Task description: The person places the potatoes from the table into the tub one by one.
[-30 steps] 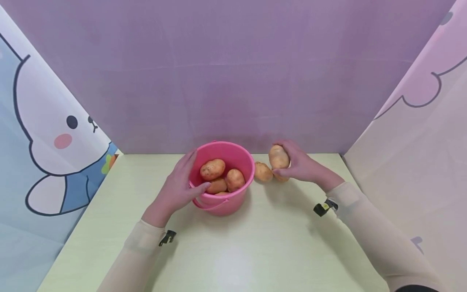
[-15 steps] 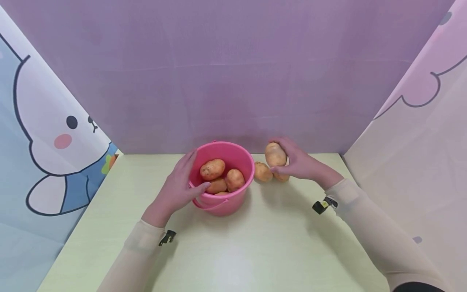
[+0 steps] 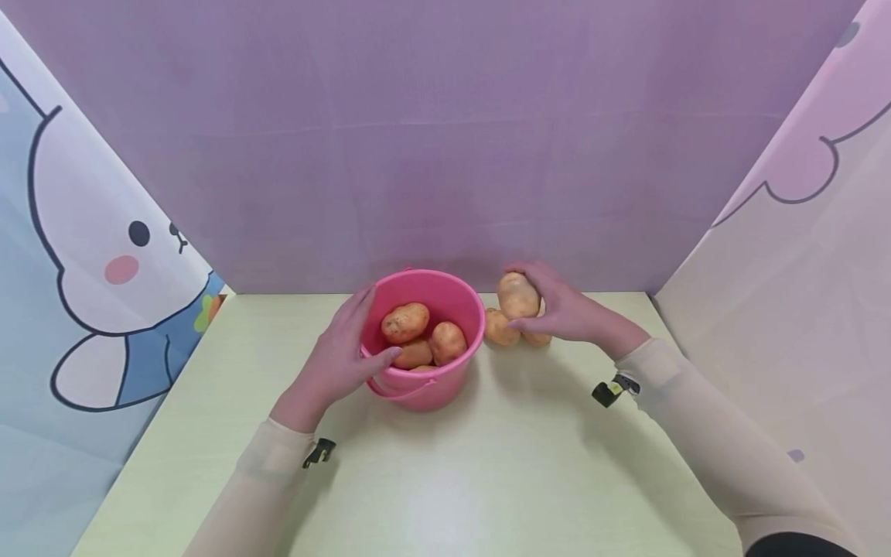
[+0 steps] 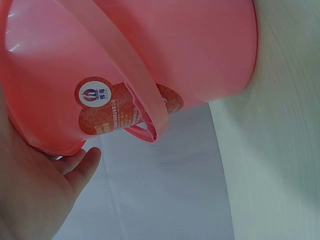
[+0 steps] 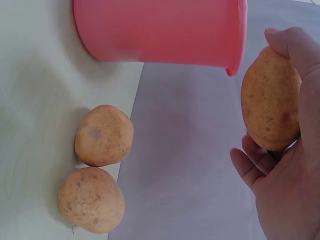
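Observation:
A pink bucket [image 3: 445, 387] stands on the pale green table [image 3: 487, 480] with several potatoes [image 3: 405, 322] inside. My left hand [image 3: 341, 360] grips its left side, thumb over the rim; the left wrist view shows the bucket [image 4: 200, 50] wall, its handle and my thumb [image 4: 82, 167]. My right hand [image 3: 557, 309] holds a potato [image 3: 518, 295] in the air just right of the bucket; the right wrist view shows this held potato [image 5: 270, 100] beside the bucket [image 5: 160, 30] rim. Two more potatoes [image 5: 104, 135] [image 5: 91, 200] lie on the table beneath my hand.
A purple wall [image 3: 445, 139] closes the back. A panel with a rabbit drawing [image 3: 90, 255] stands at the left and a pale panel [image 3: 800, 255] at the right. The table's near half holds only my forearms.
My right hand has lifted the potato slightly and carried it left towards the bucket. My left hand and the bucket have stayed still.

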A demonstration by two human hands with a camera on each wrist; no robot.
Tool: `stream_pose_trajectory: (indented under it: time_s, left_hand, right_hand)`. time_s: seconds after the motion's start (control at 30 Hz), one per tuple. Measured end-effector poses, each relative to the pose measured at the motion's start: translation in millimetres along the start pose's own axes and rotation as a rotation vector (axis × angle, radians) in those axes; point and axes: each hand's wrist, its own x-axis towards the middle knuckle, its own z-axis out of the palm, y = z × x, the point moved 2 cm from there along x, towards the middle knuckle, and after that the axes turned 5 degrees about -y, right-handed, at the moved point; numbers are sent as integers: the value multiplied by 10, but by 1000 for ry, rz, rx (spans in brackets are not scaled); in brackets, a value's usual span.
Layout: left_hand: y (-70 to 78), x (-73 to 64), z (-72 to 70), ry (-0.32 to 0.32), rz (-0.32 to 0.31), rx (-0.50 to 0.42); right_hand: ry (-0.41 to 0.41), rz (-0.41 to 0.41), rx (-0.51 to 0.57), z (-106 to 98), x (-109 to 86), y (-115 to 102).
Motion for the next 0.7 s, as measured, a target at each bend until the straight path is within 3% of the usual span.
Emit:
stream_pose_trajectory:
  time_s: [0.7]
  left_hand:
    - [-21, 6, 11, 11, 4, 4]
  right_hand:
    - [11, -44, -5, 64, 152, -165]
